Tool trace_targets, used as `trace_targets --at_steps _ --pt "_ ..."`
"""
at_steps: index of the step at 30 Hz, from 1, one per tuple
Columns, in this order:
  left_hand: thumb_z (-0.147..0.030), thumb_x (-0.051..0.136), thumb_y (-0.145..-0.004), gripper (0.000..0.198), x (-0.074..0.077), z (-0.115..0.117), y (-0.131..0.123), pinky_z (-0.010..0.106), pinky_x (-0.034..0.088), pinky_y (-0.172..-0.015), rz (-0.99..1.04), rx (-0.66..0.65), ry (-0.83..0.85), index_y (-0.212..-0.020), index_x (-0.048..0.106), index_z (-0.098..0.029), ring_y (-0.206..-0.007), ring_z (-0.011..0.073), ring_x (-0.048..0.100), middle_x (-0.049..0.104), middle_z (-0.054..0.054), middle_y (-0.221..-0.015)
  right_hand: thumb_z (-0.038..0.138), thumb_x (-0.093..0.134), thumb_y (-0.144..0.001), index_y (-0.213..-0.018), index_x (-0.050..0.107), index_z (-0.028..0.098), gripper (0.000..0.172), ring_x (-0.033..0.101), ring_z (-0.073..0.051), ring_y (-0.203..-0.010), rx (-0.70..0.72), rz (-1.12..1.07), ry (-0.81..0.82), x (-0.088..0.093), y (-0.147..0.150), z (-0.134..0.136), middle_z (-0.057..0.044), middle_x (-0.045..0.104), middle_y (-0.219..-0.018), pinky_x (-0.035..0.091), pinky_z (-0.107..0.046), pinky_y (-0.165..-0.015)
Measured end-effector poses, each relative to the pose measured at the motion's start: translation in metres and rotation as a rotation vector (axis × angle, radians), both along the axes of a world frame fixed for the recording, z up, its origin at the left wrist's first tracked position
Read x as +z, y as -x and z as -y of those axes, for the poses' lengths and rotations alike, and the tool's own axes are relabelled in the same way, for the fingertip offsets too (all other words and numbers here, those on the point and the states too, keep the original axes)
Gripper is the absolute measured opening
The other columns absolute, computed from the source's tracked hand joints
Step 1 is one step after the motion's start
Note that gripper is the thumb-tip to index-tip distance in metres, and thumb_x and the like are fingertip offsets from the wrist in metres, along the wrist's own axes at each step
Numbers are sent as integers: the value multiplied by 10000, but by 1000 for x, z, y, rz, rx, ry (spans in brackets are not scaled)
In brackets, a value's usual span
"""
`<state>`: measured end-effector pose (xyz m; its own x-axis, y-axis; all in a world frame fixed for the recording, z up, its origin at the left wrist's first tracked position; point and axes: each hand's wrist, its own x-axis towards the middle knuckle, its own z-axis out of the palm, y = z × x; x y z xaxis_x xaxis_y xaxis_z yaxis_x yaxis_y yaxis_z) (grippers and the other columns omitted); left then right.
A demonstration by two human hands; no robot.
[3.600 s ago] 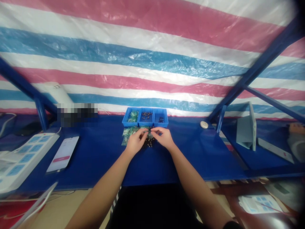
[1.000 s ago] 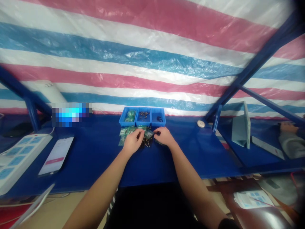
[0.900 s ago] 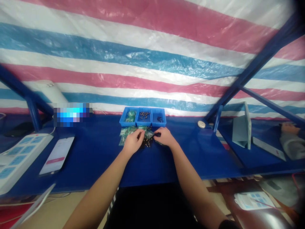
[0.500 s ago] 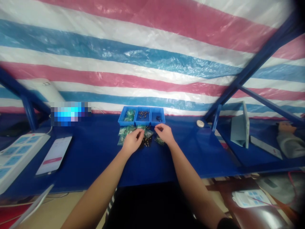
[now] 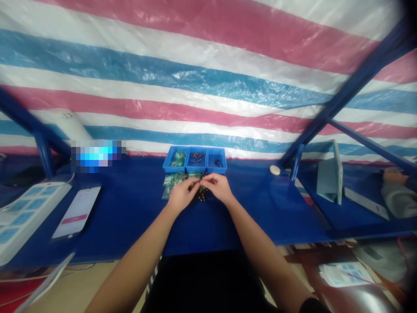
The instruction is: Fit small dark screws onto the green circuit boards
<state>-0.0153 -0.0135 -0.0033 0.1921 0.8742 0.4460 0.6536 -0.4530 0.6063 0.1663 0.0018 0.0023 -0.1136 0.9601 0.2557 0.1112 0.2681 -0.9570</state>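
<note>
My left hand (image 5: 183,194) is pinched closed over the small parts on the table, but what lies between its fingertips is too small to make out. Against those fingertips my right hand (image 5: 219,187) brings its own closed thumb and forefinger; its contents are hidden too. Under and left of the hands lie green circuit boards (image 5: 168,191), some seemingly in clear bags. Dark pieces with brass-coloured tips (image 5: 202,196) are heaped just below the fingers. Behind stand three joined blue bins: left bin (image 5: 166,165) with green pieces, middle bin (image 5: 196,168) with brass-and-black parts, right bin (image 5: 217,168) with small dark parts.
A phone (image 5: 76,213) and a white power strip (image 5: 35,213) lie at the left, near a blurred-out bright screen (image 5: 97,154). A round pale object (image 5: 274,170) sits right of the bins. Beyond the blue frame are a tablet stand (image 5: 329,174) and another person's sleeve (image 5: 399,198).
My right hand has moved left, from beside the right bin to meet my left hand's fingertips. The left hand has hardly moved. The view has shifted slightly.
</note>
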Motion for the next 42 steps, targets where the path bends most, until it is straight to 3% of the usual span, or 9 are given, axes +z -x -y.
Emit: trace_targets --at_steps 10,22,29,33,42 --pt "-409 521 -919 245 0 0 -1 226 443 -595 70 35 -17 -1008 655 -224 -577 116 570 609 -27 -672 387 787 -686 -866 759 175 280 678 -183 -697 4 0 -4 0 -5 -3 -71 755 -845 546 -296 -666" --pt "-406 465 -943 229 4 3 -1 242 448 -601 91 8 76 -1006 595 -229 -590 136 594 646 -13 -734 361 718 -774 -1039 748 209 308 694 -193 -776 -6 42 -113 3 -4 0 -61 758 -936 556 -315 -729" --pt "-429 487 -934 252 2 2 -1 243 455 -607 96 19 71 -1046 610 -240 -599 134 608 667 -14 -763 367 716 -775 -926 773 203 231 667 -180 -699 -50 75 -140 6 -5 2 -61 758 -894 543 -307 -668" --pt "-438 498 -928 284 1 1 -1 247 470 -620 98 28 74 -1102 611 -245 -620 143 626 685 -8 -780 362 713 -772 -913 765 191 227 666 -176 -703 -53 69 -138 6 -5 1 -61 756 -877 540 -300 -669" --pt "-423 454 -950 270 5 3 1 248 472 -627 56 14 22 -1036 634 -240 -629 139 627 703 9 -850 387 710 -768 -960 755 199 273 674 -178 -724 -5 59 -118 4 -4 2 -68 754 -920 551 -303 -682"
